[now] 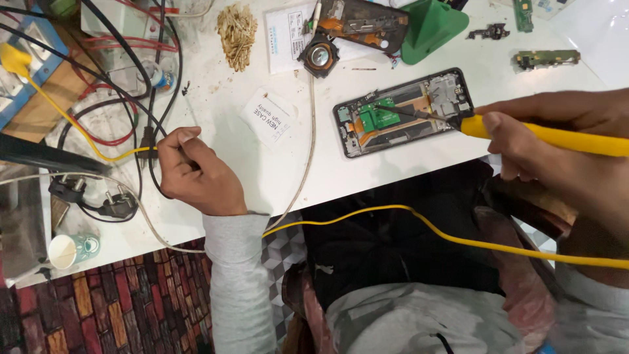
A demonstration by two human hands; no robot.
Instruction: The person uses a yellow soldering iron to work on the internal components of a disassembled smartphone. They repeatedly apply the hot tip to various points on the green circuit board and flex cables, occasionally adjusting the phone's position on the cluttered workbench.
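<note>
Head view: my right hand [557, 147] grips the yellow soldering iron [544, 134], its tip on the opened phone [403, 111]; left of the phone, my left hand [193, 174] pinches a thin wire [190, 108].

A white bench [216, 141], scuffed and smudged with grey marks, fills the upper part of the view from the head camera, evenly lit with only soft shadows. Below its near edge lies the floor [124, 308] — a brick-like pattern in red, orange and dark brown — and beside it a patch of grey-and-white cube-pattern covering [288, 246]. At the far left, a wooden board [49, 92] shows.
</note>
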